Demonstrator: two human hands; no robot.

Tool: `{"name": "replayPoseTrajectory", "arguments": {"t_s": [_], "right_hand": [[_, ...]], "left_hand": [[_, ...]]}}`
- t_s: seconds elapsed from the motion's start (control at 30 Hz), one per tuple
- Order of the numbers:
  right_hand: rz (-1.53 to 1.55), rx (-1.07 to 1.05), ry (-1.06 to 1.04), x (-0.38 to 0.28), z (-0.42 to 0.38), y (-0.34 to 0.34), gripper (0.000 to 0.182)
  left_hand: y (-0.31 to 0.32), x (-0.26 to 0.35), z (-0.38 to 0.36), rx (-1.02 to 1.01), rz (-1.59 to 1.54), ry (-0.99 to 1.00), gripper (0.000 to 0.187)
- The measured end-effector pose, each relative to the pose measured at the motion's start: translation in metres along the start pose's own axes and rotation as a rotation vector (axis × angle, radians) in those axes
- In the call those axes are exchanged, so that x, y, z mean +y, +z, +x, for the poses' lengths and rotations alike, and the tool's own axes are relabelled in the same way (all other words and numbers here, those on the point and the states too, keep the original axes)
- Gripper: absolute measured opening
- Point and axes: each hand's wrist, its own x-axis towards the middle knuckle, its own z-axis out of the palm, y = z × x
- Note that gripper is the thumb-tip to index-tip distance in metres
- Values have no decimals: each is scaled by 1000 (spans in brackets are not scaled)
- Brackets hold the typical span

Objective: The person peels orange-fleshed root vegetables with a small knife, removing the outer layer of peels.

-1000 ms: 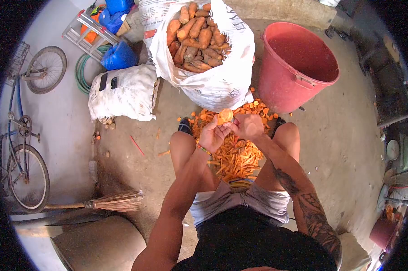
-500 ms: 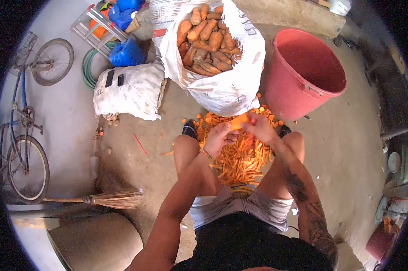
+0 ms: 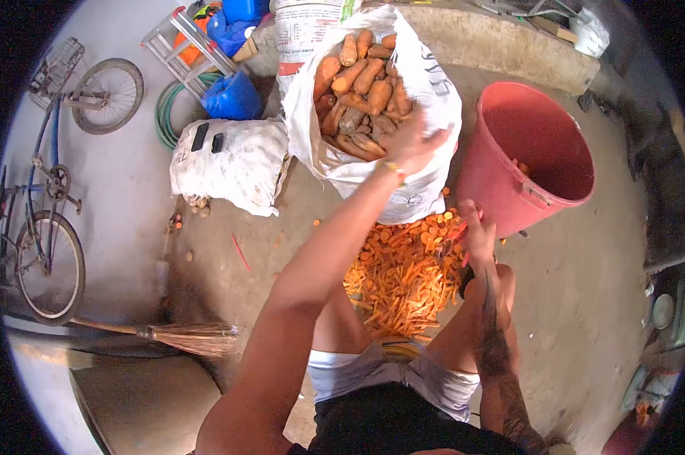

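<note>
My left hand (image 3: pixel 418 148), fingers spread and a little blurred, reaches over the right side of a white woven sack (image 3: pixel 357 186) full of unpeeled carrots (image 3: pixel 369 76). Nothing shows in its grasp. Low in front of the red bucket (image 3: pixel 494 182), my right hand (image 3: pixel 477 231) is closed around a red peeler (image 3: pixel 463 246), mostly hidden by the fingers. Inside the bucket, a bit of orange carrot (image 3: pixel 520 165) shows near the rim. Between my legs lies a heap of carrot peelings (image 3: pixel 399 273), with round cut ends toward the sack.
A stuffed white sack (image 3: pixel 232 163) with two dark objects on it lies left of the carrots. Farther left are a blue container (image 3: pixel 232 96), an aluminium ladder (image 3: pixel 179 57), a green hose (image 3: pixel 164 114) and a bicycle (image 3: pixel 50 182). A straw broom (image 3: pixel 191 337) lies lower left.
The orange carrot has left my left hand, which has moved up and right to the carrot sack. My right hand has moved right toward the bucket, where some orange now shows inside.
</note>
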Motion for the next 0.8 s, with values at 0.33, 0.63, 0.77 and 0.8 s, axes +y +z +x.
{"name": "replayPoseTrajectory", "arguments": {"t_s": [0.33, 0.63, 0.77, 0.8], "right_hand": [[560, 347, 92, -9, 15, -39, 36], [405, 213, 116, 1, 11, -38, 37], [247, 194, 93, -1, 2, -30, 36], [237, 142, 155, -9, -3, -31, 38]], "left_hand": [[111, 44, -5, -87, 557, 111, 66], [51, 5, 35, 494, 250, -30, 11], [36, -39, 39, 98, 532, -349, 39], [35, -40, 40, 11, 563, -368, 44]]}}
